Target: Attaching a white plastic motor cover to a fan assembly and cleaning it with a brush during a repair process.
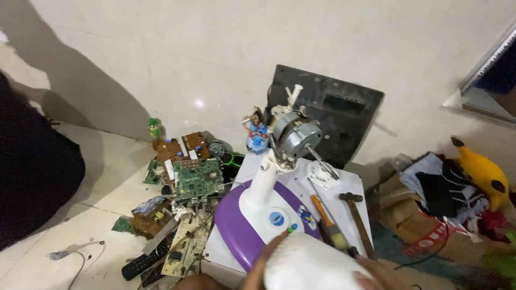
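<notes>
Both my hands are at the bottom edge, holding a white rounded plastic cover [309, 266]. My left hand [267, 259] grips its left side and my right hand [378, 273] its right side. Just beyond the cover stands a table fan with a purple and white base [236, 217] and a white neck [262, 182]. Its bare grey motor [296, 137], with coloured wires behind it, sits on top, uncovered. The fan rests on a white board [352, 185].
A hammer [357, 215] and an orange-handled tool [323, 214] lie on the board. Several circuit boards [198, 177] and remote controls [141, 264] litter the floor at left. A black panel [344, 110] leans on the wall. Clothes and a yellow toy [484, 172] are piled at right.
</notes>
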